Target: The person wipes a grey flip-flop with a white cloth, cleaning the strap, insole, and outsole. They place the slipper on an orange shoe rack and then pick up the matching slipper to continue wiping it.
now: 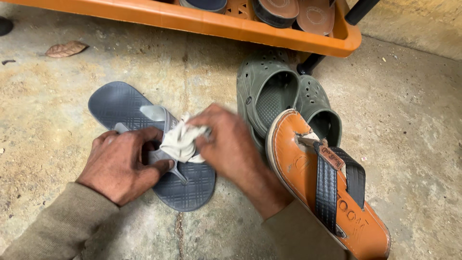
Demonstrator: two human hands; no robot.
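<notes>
**Q:** What lies nearest the viewer?

**A:** An orange-brown leather sandal with a black woven strap (327, 183), tilted, its toe end leaning on the clogs behind it. It lies to the right of the landmark, a dark grey ribbed rubber flip-flop (120, 103) lying flat on the stained concrete floor (409, 144).

**Q:** How do the hands stand with respect to the flip-flop?

**A:** The left hand (122, 163) rests over the middle of the flip-flop, fingers curled closed around its grey strap (156, 115), thumb tip on the sole. The right hand (226, 139), blurred, is at the flip-flop's right edge, fingers pinched closed on a crumpled off-white cloth (180, 142). The cloth presses against the strap, just beside the left hand's fingers. Both wrists emerge from olive-brown sleeves (57, 226).

**Q:** What stands just beyond?

**A:** A pair of olive-green perforated foam clogs (269, 91), side by side, immediately right of the flip-flop. The right hand partly covers the nearer clog's edge.

**Q:** And farthest?

**A:** Behind the flip-flop and the clogs, an orange plastic shoe rack shelf (202, 21) crosses the top of the view, carrying several shoes of which only the heels show. One black leg (310, 62) of the rack reaches the floor behind the clogs. A dry brown leaf (66, 48) lies on the floor to the far left of the flip-flop, below the rack.
</notes>
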